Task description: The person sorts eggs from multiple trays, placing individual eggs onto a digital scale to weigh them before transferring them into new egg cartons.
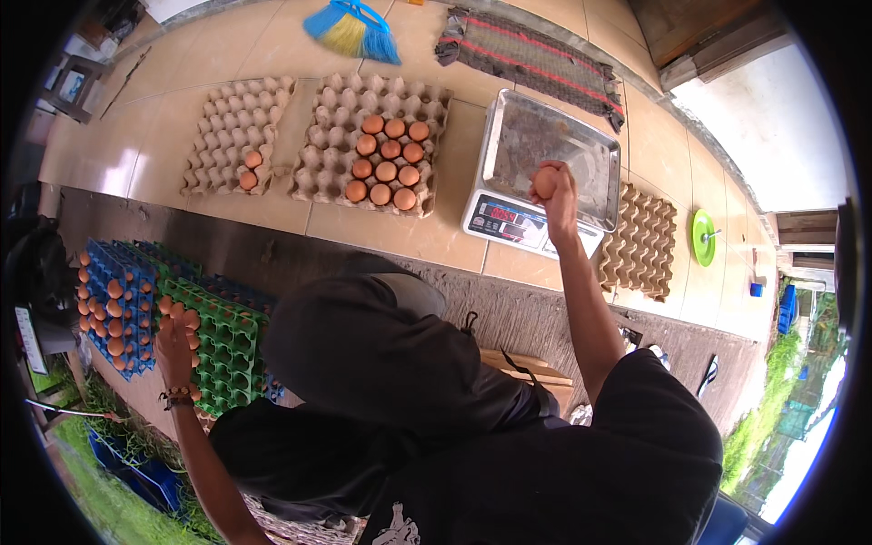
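Note:
My right hand holds a brown egg at the front part of the metal pan of a digital scale; whether the egg touches the pan is unclear. My left hand is at the brown eggs in a green egg tray, fingertips against them; a firm grip cannot be made out. Left of the scale, a grey pulp egg tray carries several brown eggs on its right side. Another pulp tray, farther left, holds two eggs.
A blue egg tray with eggs stands beside the green one. Right of the scale lies an eggless pulp tray. A green plate with a spoon is farther right. Behind are a broom and a woven mat.

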A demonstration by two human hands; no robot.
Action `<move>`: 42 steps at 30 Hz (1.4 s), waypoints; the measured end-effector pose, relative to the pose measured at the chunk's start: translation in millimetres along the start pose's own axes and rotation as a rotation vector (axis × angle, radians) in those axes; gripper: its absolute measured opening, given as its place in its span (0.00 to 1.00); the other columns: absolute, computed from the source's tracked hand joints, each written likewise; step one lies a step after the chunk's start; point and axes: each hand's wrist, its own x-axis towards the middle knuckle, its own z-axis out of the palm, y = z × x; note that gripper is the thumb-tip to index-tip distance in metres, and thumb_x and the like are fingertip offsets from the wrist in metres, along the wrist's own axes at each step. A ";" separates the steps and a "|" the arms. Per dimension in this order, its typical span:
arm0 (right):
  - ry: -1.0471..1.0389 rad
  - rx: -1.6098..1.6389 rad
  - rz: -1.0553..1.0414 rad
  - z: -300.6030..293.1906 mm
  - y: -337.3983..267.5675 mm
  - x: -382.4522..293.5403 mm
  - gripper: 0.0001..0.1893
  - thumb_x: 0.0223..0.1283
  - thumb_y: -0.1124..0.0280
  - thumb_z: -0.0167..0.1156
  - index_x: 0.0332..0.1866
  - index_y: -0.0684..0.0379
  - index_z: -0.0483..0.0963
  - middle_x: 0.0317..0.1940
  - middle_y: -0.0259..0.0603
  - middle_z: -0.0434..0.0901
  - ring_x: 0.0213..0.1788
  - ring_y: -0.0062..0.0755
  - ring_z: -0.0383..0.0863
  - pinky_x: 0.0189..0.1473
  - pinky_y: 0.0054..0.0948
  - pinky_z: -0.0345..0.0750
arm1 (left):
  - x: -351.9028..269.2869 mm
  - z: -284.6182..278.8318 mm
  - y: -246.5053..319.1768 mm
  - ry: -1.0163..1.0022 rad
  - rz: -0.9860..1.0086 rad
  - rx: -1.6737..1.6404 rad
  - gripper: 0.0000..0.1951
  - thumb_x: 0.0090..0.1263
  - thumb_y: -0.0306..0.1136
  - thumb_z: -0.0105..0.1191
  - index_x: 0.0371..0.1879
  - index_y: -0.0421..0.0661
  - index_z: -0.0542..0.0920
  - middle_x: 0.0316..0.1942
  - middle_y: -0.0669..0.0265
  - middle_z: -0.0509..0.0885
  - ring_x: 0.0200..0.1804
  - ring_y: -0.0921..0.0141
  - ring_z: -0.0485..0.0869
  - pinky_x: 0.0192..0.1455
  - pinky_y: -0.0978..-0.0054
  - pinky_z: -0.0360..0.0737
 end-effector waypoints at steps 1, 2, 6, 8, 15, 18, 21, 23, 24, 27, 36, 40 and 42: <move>0.056 -0.106 -0.026 -18.6 -7.4 -2.3 0.18 0.68 0.59 0.41 0.52 0.62 0.69 0.33 0.44 0.76 0.27 0.27 0.77 0.32 0.26 0.77 | -8.0 0.4 -31.2 0.032 0.066 0.032 0.18 0.73 0.43 0.51 0.39 0.38 0.82 0.28 0.59 0.84 0.30 0.60 0.82 0.32 0.61 0.76; 0.139 -0.195 -0.061 -42.5 -4.0 2.1 0.19 0.66 0.59 0.46 0.53 0.65 0.68 0.34 0.44 0.76 0.29 0.28 0.77 0.36 0.27 0.78 | -13.0 4.1 -56.8 0.068 0.141 0.058 0.17 0.72 0.43 0.51 0.43 0.39 0.81 0.32 0.57 0.84 0.33 0.58 0.83 0.35 0.59 0.76; 0.205 -0.624 -0.080 -74.2 14.1 16.1 0.21 0.59 0.66 0.57 0.53 0.68 0.67 0.37 0.50 0.79 0.40 0.40 0.82 0.43 0.35 0.79 | -28.7 0.0 -152.9 0.012 0.065 0.324 0.25 0.66 0.41 0.55 0.61 0.43 0.73 0.36 0.55 0.83 0.39 0.62 0.84 0.35 0.61 0.78; 0.231 -1.113 -0.216 -92.3 11.1 12.1 0.21 0.56 0.68 0.60 0.53 0.67 0.68 0.39 0.55 0.80 0.44 0.49 0.83 0.47 0.40 0.78 | -13.5 17.0 -117.0 -0.157 -0.037 0.223 0.27 0.64 0.40 0.57 0.62 0.45 0.72 0.37 0.54 0.83 0.41 0.60 0.84 0.36 0.59 0.78; 0.200 -1.259 -0.133 -85.7 10.1 3.1 0.25 0.51 0.68 0.62 0.57 0.60 0.69 0.51 0.57 0.77 0.53 0.54 0.77 0.54 0.46 0.74 | -13.9 23.0 -89.3 -0.111 0.033 0.420 0.29 0.64 0.42 0.56 0.67 0.56 0.69 0.48 0.52 0.81 0.47 0.52 0.81 0.43 0.51 0.78; 0.185 -1.350 -0.409 -64.5 -10.2 -2.2 0.28 0.51 0.68 0.61 0.60 0.61 0.68 0.57 0.54 0.73 0.55 0.54 0.75 0.56 0.45 0.74 | -7.6 25.5 -81.6 -0.057 0.090 0.510 0.27 0.66 0.42 0.53 0.66 0.59 0.70 0.47 0.52 0.81 0.47 0.52 0.81 0.43 0.51 0.79; -0.070 -1.188 -0.495 -35.5 -18.0 8.9 0.29 0.50 0.68 0.61 0.62 0.57 0.68 0.57 0.52 0.73 0.55 0.54 0.76 0.56 0.46 0.74 | -1.4 27.1 -84.9 -0.029 0.067 0.554 0.25 0.66 0.42 0.51 0.64 0.60 0.70 0.47 0.53 0.81 0.46 0.51 0.82 0.43 0.51 0.80; -0.182 -1.268 -0.455 -28.3 -8.1 18.9 0.29 0.52 0.70 0.61 0.63 0.52 0.69 0.54 0.51 0.74 0.54 0.55 0.76 0.55 0.47 0.75 | 0.0 26.0 -92.8 -0.014 0.067 0.557 0.24 0.67 0.42 0.50 0.63 0.60 0.71 0.48 0.53 0.81 0.45 0.50 0.82 0.43 0.51 0.80; -0.225 -1.290 -0.430 -33.2 0.5 26.4 0.28 0.53 0.70 0.61 0.64 0.51 0.69 0.53 0.51 0.74 0.53 0.56 0.77 0.54 0.47 0.76 | 1.7 28.2 -89.8 -0.003 0.063 0.548 0.23 0.66 0.41 0.50 0.62 0.59 0.72 0.47 0.53 0.81 0.45 0.50 0.82 0.43 0.51 0.80; -0.185 -1.253 -0.450 -36.7 4.1 36.7 0.23 0.59 0.71 0.59 0.61 0.54 0.69 0.48 0.52 0.76 0.50 0.57 0.78 0.51 0.47 0.76 | 1.5 32.7 -46.8 0.034 0.025 0.533 0.20 0.63 0.35 0.53 0.57 0.54 0.77 0.44 0.51 0.82 0.44 0.51 0.82 0.40 0.53 0.80; -0.195 -0.754 -0.569 142.6 7.4 85.2 0.21 0.57 0.66 0.65 0.56 0.56 0.71 0.44 0.51 0.81 0.46 0.54 0.81 0.48 0.43 0.78 | -8.2 24.4 -73.8 -0.017 0.020 0.493 0.22 0.65 0.39 0.52 0.59 0.54 0.74 0.43 0.52 0.83 0.43 0.49 0.82 0.40 0.48 0.78; -0.278 -0.693 -0.511 206.0 50.5 133.4 0.19 0.54 0.69 0.63 0.52 0.57 0.73 0.45 0.51 0.81 0.45 0.53 0.82 0.49 0.43 0.79 | -21.7 15.2 -73.5 -0.011 0.009 0.330 0.24 0.63 0.36 0.55 0.59 0.46 0.75 0.48 0.49 0.81 0.48 0.51 0.81 0.46 0.53 0.78; -0.238 -0.723 -0.578 214.8 64.8 150.8 0.17 0.54 0.71 0.61 0.50 0.59 0.74 0.45 0.52 0.80 0.45 0.53 0.82 0.49 0.43 0.79 | -24.2 10.1 -57.1 0.021 0.006 0.197 0.25 0.61 0.33 0.58 0.59 0.41 0.75 0.50 0.50 0.81 0.49 0.54 0.81 0.49 0.57 0.78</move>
